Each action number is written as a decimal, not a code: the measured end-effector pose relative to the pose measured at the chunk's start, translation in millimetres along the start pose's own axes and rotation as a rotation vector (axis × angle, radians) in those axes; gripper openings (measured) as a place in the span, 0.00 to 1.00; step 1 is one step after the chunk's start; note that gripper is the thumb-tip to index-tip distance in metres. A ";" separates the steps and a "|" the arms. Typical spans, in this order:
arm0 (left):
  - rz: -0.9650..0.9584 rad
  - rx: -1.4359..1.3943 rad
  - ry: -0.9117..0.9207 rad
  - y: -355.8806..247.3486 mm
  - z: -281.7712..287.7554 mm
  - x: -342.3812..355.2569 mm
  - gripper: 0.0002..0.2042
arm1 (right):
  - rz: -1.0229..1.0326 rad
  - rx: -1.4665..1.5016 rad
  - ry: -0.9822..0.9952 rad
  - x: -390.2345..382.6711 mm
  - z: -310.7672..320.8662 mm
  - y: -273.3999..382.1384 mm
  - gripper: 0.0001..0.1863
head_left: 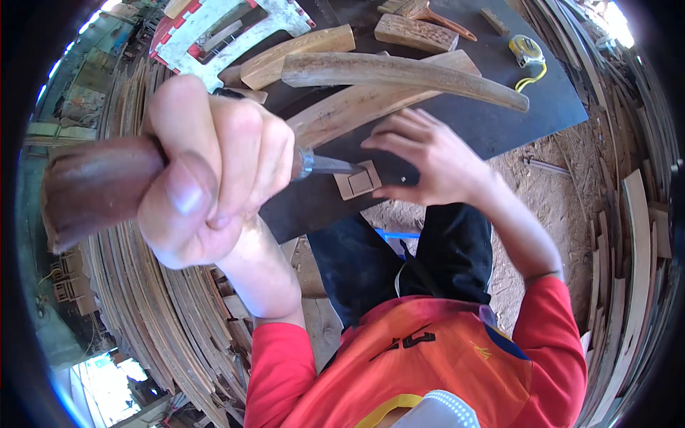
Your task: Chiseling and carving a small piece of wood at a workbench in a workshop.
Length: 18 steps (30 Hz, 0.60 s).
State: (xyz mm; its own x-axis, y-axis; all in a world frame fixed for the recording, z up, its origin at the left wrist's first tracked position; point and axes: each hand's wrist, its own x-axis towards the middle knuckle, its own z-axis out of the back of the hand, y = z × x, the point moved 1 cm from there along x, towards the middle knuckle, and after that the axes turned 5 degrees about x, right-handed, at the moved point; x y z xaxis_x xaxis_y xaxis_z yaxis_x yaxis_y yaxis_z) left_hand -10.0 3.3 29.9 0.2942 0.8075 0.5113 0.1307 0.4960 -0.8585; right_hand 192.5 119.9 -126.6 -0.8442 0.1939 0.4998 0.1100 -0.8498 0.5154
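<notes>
My left hand (214, 171), large and close to the camera, is wrapped round the brown wooden handle (100, 185) of a chisel, whose metal blade (328, 164) points right, over a small pale wooden block (349, 187). Thin rectangular lines show on the block, which lies on a dark board (307, 210). My right hand (421, 160) is just right of the block, with thumb and fingers apart and curved around its side; I cannot tell whether it touches the block.
Curved wooden pieces (399, 75), a brush (449, 21), a yellow tape measure (526, 51) and a red-and-white plastic frame (185, 50) lie on the board's far part. Stacked wood strips (128, 299) line the left, and more planks (633, 228) the right.
</notes>
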 end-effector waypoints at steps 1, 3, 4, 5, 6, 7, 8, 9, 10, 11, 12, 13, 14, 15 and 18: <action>0.014 -0.020 -0.006 0.4 -0.5 -1.9 0.15 | -0.030 -0.007 -0.004 -0.7 -8.3 -0.2 0.31; 0.014 -0.024 -0.011 2.9 0.9 -4.1 0.17 | -0.035 0.006 -0.004 -1.8 -15.0 -3.2 0.31; 0.020 -0.021 -0.009 3.3 1.7 -3.7 0.17 | -0.044 0.021 0.000 -2.4 -18.1 -4.0 0.31; -0.002 -0.010 0.020 3.5 2.4 -2.2 0.17 | -0.059 0.044 -0.012 -1.8 -18.0 -5.5 0.28; -0.021 0.002 0.045 1.8 1.9 -1.2 0.18 | -0.058 0.054 -0.016 -1.3 -18.5 -6.6 0.28; -0.010 0.006 0.044 -0.3 -0.8 -2.2 0.18 | -0.051 0.056 -0.008 -1.4 -19.4 -8.1 0.25; -0.032 0.032 0.012 -3.5 -4.8 -4.5 0.18 | -0.044 0.059 0.000 -1.7 -20.7 -8.1 0.22; -0.062 0.044 -0.010 -0.6 -5.4 -3.4 0.18 | -0.056 0.062 -0.002 -3.7 -19.8 -9.1 0.18; -0.059 0.034 -0.002 4.5 -4.1 -2.3 0.18 | -0.068 0.060 -0.007 -5.5 -18.9 -10.7 0.18; -0.086 0.004 -0.044 9.9 -1.9 -2.2 0.18 | -0.064 0.038 0.002 -7.1 -18.2 -12.5 0.18; -0.108 -0.007 -0.100 8.8 -2.6 -3.5 0.18 | -0.042 0.028 0.016 -6.0 -18.5 -12.3 0.18; -0.102 0.001 -0.107 7.2 -3.4 -4.0 0.18 | -0.036 0.039 0.017 -5.1 -19.3 -12.0 0.18; -0.114 0.001 -0.123 5.2 -3.8 -4.3 0.18 | -0.027 0.039 0.016 -4.0 -20.0 -11.6 0.19; -0.129 -0.010 -0.136 6.4 -2.4 -5.1 0.18 | -0.028 0.034 0.017 -4.0 -21.1 -12.3 0.19; -0.161 -0.012 -0.089 5.8 -3.5 -8.5 0.18 | -0.032 0.033 0.025 -3.5 -21.3 -12.5 0.19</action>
State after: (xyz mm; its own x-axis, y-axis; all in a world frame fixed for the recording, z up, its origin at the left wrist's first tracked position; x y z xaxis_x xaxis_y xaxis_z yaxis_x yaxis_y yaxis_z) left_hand -8.4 -1.9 20.4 0.1836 0.7432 0.6434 0.1808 0.6179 -0.7652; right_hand 182.8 119.4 -149.6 -0.8602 0.2081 0.4655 0.0997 -0.8267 0.5537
